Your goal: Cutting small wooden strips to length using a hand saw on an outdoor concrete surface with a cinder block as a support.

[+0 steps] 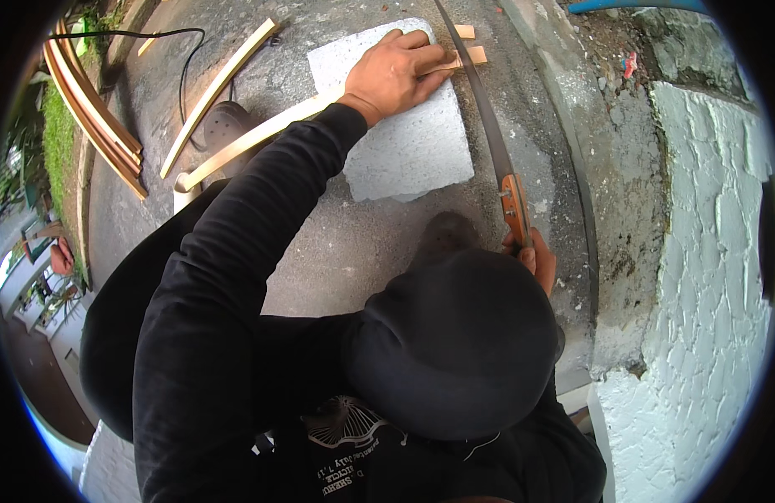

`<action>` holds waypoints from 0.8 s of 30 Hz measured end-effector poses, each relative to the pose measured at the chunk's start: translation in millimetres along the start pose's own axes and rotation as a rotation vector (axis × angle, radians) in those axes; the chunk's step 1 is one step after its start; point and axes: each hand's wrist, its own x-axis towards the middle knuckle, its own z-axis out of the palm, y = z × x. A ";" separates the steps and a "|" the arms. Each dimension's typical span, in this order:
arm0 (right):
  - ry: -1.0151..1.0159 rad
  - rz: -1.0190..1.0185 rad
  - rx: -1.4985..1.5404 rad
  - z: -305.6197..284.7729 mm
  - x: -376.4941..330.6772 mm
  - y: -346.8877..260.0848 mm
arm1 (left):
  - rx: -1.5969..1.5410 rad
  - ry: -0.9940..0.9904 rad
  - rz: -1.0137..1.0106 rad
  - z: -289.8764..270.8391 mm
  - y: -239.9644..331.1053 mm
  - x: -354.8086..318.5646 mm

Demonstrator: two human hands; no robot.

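A pale wooden strip point(266, 141) runs from the lower left across a rough grey-white block point(408, 163). My left hand point(394, 74) presses it down on the block, fingers curled over it. Past my fingertips, the strip's end point(473, 57) sticks out beyond the block's edge. A handsaw point(488, 117) crosses the strip there, its long dark blade pointing away from me. Its brown wooden handle point(513, 208) is in my right hand point(540, 261), which is partly hidden behind my black-clad knee point(459, 344). A second short wood end point(465, 32) shows just beyond.
Several long wooden strips point(94, 117) lie at the far left, with another single strip point(220, 96) nearer. A black cable point(186, 67) loops beside them. My shoes point(228, 126) are on the concrete ground. A white rough wall point(706, 251) stands right; a blue pipe point(639, 5) lies far right.
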 end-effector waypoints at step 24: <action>-0.164 0.043 -0.344 33.6 56.1 -47.0 | -0.033 -0.004 0.004 -8.0 -3.5 4.9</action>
